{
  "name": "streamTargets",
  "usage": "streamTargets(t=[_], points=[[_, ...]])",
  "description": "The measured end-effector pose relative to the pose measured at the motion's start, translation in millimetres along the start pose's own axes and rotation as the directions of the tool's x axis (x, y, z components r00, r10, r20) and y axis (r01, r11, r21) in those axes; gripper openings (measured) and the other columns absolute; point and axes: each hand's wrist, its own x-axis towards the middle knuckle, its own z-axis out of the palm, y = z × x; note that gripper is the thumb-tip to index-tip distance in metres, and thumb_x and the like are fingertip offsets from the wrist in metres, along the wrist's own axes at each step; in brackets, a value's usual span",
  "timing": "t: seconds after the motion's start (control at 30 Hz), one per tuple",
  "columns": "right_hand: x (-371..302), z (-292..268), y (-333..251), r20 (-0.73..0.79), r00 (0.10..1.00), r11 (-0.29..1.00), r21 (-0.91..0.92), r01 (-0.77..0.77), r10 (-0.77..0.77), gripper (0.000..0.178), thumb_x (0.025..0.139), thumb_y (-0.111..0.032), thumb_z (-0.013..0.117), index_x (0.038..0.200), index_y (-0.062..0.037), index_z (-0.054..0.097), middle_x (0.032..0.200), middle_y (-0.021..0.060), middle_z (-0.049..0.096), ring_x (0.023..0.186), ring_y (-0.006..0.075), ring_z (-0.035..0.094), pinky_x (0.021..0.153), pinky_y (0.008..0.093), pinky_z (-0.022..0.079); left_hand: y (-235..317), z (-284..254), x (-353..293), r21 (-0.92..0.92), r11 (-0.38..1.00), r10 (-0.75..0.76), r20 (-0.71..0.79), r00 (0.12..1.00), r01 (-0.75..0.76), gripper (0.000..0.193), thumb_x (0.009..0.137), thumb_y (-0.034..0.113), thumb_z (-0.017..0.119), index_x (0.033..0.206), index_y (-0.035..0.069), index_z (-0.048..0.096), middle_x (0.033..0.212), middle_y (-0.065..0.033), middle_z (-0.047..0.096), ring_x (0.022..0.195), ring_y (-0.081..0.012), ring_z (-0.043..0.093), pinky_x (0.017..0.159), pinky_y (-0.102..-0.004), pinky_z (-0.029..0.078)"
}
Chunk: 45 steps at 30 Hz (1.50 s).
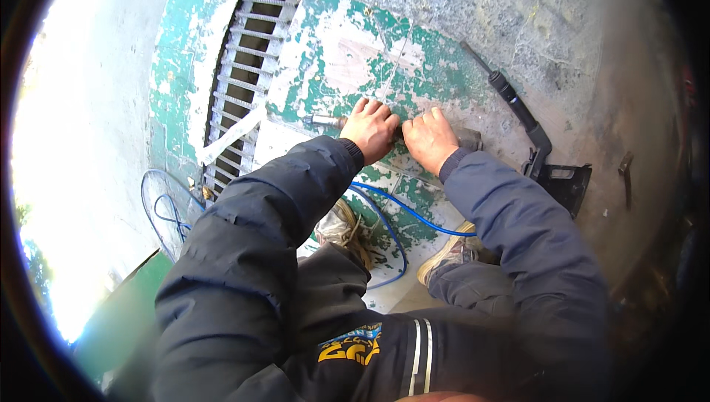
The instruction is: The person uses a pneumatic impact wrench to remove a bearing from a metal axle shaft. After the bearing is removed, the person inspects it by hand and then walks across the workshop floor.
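A long cylindrical metal part lies crosswise low over the floor, in front of my feet. Its bright narrow end sticks out to the left, and its darker, thicker end shows on the right. My left hand is closed round it nearer the bright end, knuckles up. Close beside, my right hand has its fingers curled over the same part toward the dark end. Both hands cover the middle of the part, so its exact kind is hidden.
A metal drain grate runs along the left, with a whitish strip across it. Blue hose loops between my shoes and leftward. On the right lie a long black tool with a thin rod and a small rusty metal piece.
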Motion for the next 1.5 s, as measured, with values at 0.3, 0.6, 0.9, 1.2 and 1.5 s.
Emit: streamTargets(t=[0.3,0.6,0.9,1.2,1.5], points=[[-34,-10,16,0.039,0.998,0.998,-0.029,0.055,-0.053,0.018,0.094,-0.02,0.06,0.099,-0.0091,0.074,0.094,0.0159,0.077,0.096,0.033,0.076,0.11,0.0538,0.046,2,-23,-21,0.146,0.984,-0.142,0.259,0.955,0.107,0.033,0.078,0.022,0.073,0.108,0.009,0.07,0.118,-0.0157,0.065,0.125,-0.0346,0.056,0.116,-0.0566,0.034],[-57,-49,29,-0.001,0.991,0.991,-0.022,0.132,-0.132,0.013,0.084,-0.011,0.068,0.096,-0.007,0.066,0.094,0.0166,0.073,0.096,0.0365,0.073,0.111,0.0556,0.047,-2,-70,-38,0.118,0.972,-0.229,0.331,0.915,0.201,0.049,0.076,0.024,0.078,0.123,0.012,0.07,0.126,-0.0195,0.061,0.141,-0.0402,0.045,0.125,-0.0655,0.021],[-54,-54,27,0.099,0.99,0.994,0.061,0.094,-0.1,0.017,0.089,-0.019,0.072,0.099,-0.0055,0.067,0.096,0.0161,0.073,0.099,0.0372,0.072,0.101,0.0498,0.051,-6,-90,-41,0.172,0.957,-0.283,0.351,0.893,0.236,0.044,0.076,0.023,0.08,0.118,0.012,0.073,0.119,-0.0155,0.065,0.133,-0.0365,0.054,0.12,-0.0621,0.029],[-67,-60,43,0.098,0.987,0.985,0.129,0.117,-0.13,0.023,0.088,-0.021,0.077,0.102,-0.0047,0.071,0.101,0.0185,0.075,0.101,0.0395,0.073,0.09,0.0501,0.057,-46,-99,-56,0.203,0.954,-0.294,0.505,0.811,0.22,0.035,0.074,0.019,0.074,0.108,0.014,0.074,0.11,-0.0109,0.071,0.123,-0.0341,0.061,0.115,-0.0566,0.038],[-67,-25,62,0.141,0.99,0.993,0.116,-0.007,-0.009,0.024,0.088,-0.022,0.078,0.102,-0.0036,0.072,0.101,0.0204,0.076,0.1,0.0386,0.074,0.089,0.049,0.058,-58,-122,-72,-0.607,0.563,-0.46,0.333,0.823,0.561,0.057,0.074,0.011,0.088,0.127,0.007,0.067,0.116,-0.0082,0.073,0.113,-0.0239,0.069,0.104,-0.0383,0.053]])
